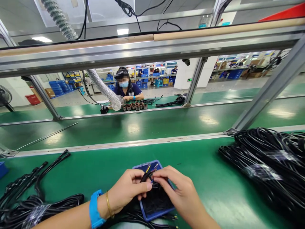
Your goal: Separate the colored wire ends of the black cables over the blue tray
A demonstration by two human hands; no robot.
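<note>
My left hand, with a blue band and a thin gold bracelet at the wrist, pinches a black cable whose end shows yellow and other thin coloured wires. Close beside it, the fingertips of my right hand are pressed together at the cable's wire ends; what exactly they grip is too small to tell. Both hands are over a blue bin that holds many small black pieces. More black cables with bare ends lie under and beside the bin.
Bundled black cables lie at the left and right of the green table. A metal frame crosses above. Beyond it, a masked person sits behind copper-coloured parts, near a flexible duct.
</note>
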